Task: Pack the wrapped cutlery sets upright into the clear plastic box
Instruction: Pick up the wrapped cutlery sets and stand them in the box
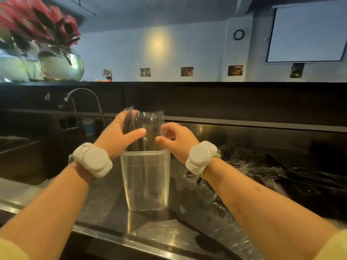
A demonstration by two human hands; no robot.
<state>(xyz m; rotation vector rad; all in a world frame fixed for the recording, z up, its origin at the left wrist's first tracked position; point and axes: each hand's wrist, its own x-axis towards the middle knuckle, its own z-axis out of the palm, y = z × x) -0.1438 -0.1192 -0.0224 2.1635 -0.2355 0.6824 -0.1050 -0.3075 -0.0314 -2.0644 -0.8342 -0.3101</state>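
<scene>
above the clear plastic box (145,177), left hand (120,136) fingers curled round blurred wrapped cutlery sets (150,121), right hand (176,139) grip unclear

A dark glossy stone countertop (187,224) carries a tall clear plastic box (145,186), standing upright on its polished surface. Just to the box's right lies a loose heap of black cutlery sets in clear plastic wrap (285,182).

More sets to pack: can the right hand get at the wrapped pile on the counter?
Probably yes: the pile lies uncovered just right of the right hand, with nothing between them.
</scene>
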